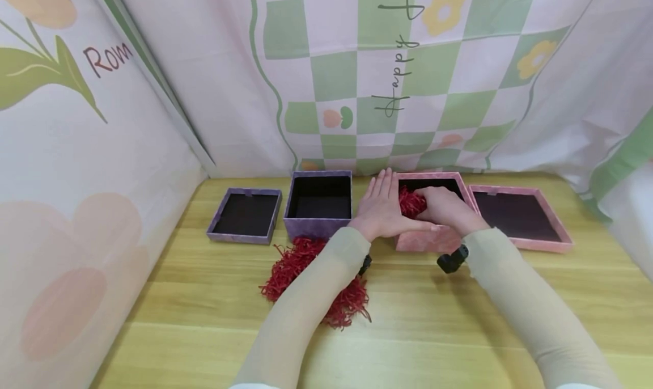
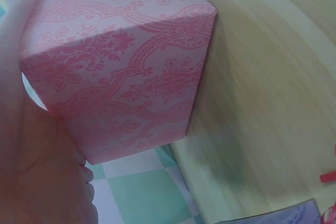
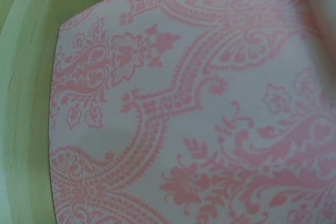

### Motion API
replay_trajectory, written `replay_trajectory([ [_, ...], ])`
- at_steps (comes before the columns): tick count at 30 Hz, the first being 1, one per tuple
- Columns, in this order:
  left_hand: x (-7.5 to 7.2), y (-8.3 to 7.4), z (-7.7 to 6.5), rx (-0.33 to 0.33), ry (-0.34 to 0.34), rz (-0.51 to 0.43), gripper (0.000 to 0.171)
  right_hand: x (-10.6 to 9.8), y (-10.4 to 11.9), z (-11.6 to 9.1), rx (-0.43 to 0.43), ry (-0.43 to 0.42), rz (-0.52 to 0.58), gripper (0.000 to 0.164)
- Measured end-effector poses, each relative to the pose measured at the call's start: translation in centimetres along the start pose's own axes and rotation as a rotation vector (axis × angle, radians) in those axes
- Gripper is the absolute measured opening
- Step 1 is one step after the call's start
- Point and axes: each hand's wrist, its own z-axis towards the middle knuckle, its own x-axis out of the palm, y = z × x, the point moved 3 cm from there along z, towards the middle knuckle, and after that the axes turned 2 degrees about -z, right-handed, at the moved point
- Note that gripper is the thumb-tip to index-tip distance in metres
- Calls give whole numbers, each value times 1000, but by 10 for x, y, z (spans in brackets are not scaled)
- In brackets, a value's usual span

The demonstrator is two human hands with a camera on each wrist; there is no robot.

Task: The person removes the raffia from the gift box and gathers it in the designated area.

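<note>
A pink patterned box (image 1: 428, 240) stands uncovered, its inside dark. My left hand (image 1: 380, 204) lies along its left side with straight fingers, the thumb stretched across the front rim. In the left wrist view, the same hand (image 2: 31, 145) rests along the box's side and corner (image 2: 131, 72). Inside the box, my right hand (image 1: 449, 207) reaches in from the front right, fingers and thumb bent at a clump of red shredded paper (image 1: 410, 202); its fingertips are partly hidden. The right wrist view is mostly filled by the box's patterned wall (image 3: 173, 103).
An uncovered purple box (image 1: 318, 228) stands left of the pink one, with its purple lid (image 1: 240, 239) farther left. A heap of red shredded paper (image 1: 293, 264) lies before it, partly under my left forearm. A pink lid (image 1: 541, 244) lies at right. A curtain (image 1: 331, 77) hangs behind.
</note>
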Motion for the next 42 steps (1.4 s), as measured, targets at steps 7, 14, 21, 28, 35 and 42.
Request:
replay_trajectory([
  [7,2,0,5,-13,16,1,140,-4,-1,0,17,-54,13,29],
  [14,0,0,0,-7,5,-8,138,-15,0,-2,29,-122,-45,38],
  [21,0,-1,1,-5,14,32,137,-30,3,-6,62,-152,-31,52],
  [28,0,-1,1,-1,15,61,134,-47,3,-11,105,-176,2,56],
  [35,1,0,2,-2,5,47,137,-67,9,-18,73,-239,56,46],
  [42,1,0,1,6,3,30,137,-81,14,-25,55,-315,68,41],
])
